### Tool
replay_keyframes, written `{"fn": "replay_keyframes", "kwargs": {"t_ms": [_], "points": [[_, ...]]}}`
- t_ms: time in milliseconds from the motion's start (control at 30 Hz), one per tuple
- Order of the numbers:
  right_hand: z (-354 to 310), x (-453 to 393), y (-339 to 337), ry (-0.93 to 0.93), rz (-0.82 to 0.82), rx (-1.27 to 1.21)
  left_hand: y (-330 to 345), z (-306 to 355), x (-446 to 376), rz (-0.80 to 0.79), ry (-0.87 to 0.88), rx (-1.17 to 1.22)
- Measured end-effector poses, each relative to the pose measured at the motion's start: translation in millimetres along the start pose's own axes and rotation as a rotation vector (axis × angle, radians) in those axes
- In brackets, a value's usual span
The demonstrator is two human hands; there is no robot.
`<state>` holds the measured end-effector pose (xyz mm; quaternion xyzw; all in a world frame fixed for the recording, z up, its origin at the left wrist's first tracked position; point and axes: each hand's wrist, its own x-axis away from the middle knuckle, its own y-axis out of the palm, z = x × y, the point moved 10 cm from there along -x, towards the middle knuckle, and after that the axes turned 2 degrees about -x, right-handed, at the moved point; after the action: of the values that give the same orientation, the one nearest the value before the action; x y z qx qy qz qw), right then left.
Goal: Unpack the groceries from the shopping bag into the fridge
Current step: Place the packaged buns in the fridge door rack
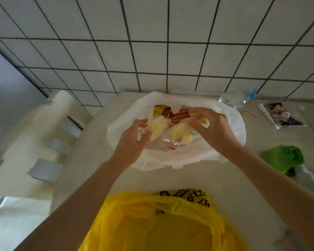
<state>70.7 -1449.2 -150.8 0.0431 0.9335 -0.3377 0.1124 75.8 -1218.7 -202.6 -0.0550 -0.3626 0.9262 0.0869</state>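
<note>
Reaching into the white shopping bag [174,160] on the counter [152,180], the left hand [132,140] curls its fingers round 1 pale wrapped bun [155,126]; the right hand [212,127] pinches another bun [203,122] (likely lifting both out for the fridge, unseen).

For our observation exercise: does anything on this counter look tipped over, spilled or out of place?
One thing: a clear plastic bottle lies on its side behind the white shopping bag, against the tiled wall. No spill or damage is visible.
</note>
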Motion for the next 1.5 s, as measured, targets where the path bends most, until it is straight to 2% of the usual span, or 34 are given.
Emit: {"fn": "replay_keyframes", "kwargs": {"t_ms": [200,367,533,900,1200,1333,1500], "points": [[-58,56,51,0.125,-0.063,-0.197,-72,-33,111,0.203,-0.219,0.248],[-90,124,102,0.317,-0.135,-0.528,-117,-62,218,0.402,-0.409,0.549],[-137,200,151,0.499,-0.282,-0.72,-142,-84,323,0.483,-0.434,0.536],[-259,387,231,0.543,-0.526,-0.815,-169,-131,580,0.7,-0.566,0.623],[-352,537,301,0.513,-0.838,-0.823,-198,-158,781,0.97,-0.681,0.722],[-389,579,330,0.479,-0.938,-0.786,-213,-175,842,1.051,-0.755,0.753],[-432,605,367,0.425,-1.051,-0.745,-242,-198,881,1.108,-0.78,0.723]]}}
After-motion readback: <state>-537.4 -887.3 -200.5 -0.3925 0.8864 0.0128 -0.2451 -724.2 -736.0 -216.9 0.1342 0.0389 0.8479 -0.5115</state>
